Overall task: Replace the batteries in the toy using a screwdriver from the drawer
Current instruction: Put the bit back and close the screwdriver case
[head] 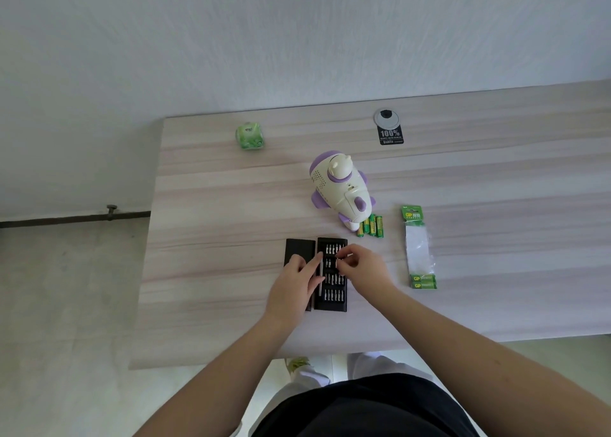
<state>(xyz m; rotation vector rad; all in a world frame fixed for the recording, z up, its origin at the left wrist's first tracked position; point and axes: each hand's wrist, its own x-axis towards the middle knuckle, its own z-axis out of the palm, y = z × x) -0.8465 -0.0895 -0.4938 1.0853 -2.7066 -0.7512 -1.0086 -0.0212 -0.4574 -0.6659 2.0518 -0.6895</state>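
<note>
Screwdriver kit: a black tray [331, 273] of small metal bits lies open on the near middle of the table [215, 205], with its black lid [299, 250] just to its left.
Screwdriver handle: a slim silver rod [320, 276] lies along the left edge of the tray; it looks light, stiff and smooth, so it probably rolls and is best pinched at mid-length.
Left hand: the left hand [296, 283] rests across the lid and tray edge, fingers fairly straight, with the fingertips touching the handle; a full grip is not clear.
Right hand: the right hand [358, 264] hovers over the tray's middle rows, thumb and forefinger pinched together on what seems to be a bit; too small to be sure.
Bits: tiny, hard and easy to drop; take one by its shank.
Toy: a white and purple plastic toy [340, 190] lies on its side beyond the tray, apart from both hands; it looks rigid, light and rounded, so it needs steadying by its body.
Batteries: four loose green and yellow batteries [372, 226] lie touching the toy's near end; they are smooth and likely to roll.
Battery pack: an opened pack [419, 248] lies to the right with some batteries at its near end.
Tissue pack: green [249, 136], far left.
</note>
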